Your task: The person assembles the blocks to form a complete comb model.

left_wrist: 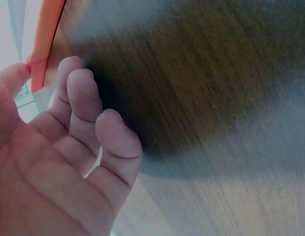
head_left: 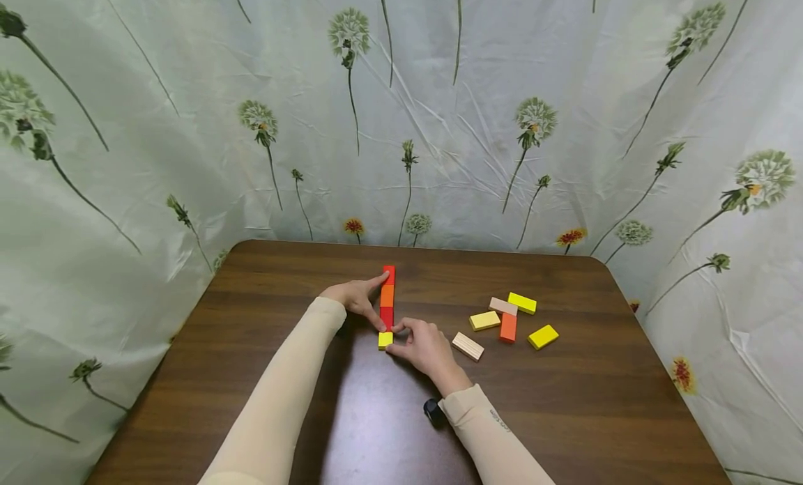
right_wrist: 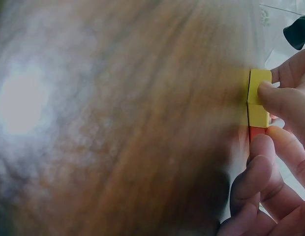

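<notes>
On the table, red and orange blocks (head_left: 387,296) form a straight line pointing away from me, with a yellow block (head_left: 385,341) at its near end. My left hand (head_left: 356,297) lies along the line's left side, its forefinger by the far red block and its thumb by the near red one. In the left wrist view the other fingers (left_wrist: 118,140) are loosely bent, holding nothing. From the right, my right hand (head_left: 429,349) pinches the yellow block (right_wrist: 259,86) between thumb and forefinger. Its remaining fingers are bent near the red block (right_wrist: 257,132).
Right of the line lie several loose blocks: a plain wooden one (head_left: 468,346), a pale yellow one (head_left: 485,321), a pinkish one (head_left: 503,306), an orange-red one (head_left: 508,327) and two bright yellow ones (head_left: 543,336). A flowered curtain (head_left: 464,122) hangs behind the brown table (head_left: 583,415).
</notes>
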Demonstrator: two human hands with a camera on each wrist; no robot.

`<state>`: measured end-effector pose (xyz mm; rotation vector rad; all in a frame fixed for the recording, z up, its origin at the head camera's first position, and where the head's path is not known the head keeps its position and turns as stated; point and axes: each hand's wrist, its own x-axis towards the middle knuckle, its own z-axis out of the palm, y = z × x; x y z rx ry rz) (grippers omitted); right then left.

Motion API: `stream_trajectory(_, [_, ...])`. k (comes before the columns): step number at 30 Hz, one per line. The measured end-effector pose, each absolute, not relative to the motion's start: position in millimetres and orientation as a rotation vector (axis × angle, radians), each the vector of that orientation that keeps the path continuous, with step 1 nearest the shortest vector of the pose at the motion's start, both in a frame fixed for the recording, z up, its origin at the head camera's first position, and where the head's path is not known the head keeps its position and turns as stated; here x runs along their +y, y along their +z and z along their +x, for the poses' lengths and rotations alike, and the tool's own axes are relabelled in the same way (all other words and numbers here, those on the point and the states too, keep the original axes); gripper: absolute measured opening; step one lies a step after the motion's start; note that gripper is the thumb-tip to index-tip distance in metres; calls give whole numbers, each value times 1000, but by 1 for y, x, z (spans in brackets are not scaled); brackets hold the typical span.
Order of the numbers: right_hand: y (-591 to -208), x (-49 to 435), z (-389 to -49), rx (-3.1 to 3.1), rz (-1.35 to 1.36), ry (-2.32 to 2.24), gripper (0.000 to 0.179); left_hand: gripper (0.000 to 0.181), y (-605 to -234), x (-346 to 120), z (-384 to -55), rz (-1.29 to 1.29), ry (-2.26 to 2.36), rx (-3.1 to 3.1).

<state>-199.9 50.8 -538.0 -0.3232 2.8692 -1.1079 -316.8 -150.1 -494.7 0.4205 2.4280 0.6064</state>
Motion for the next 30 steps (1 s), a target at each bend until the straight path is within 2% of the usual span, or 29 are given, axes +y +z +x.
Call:
stream_trajectory(21, [-539,53,-200,2866,-333,-1103,31,132,-494,-148,-317,431,596,2427])
stream_trajectory(30, [-539,52,-200,2883,-335,-1106,31,137,-495,-149,-319,465,562,2432])
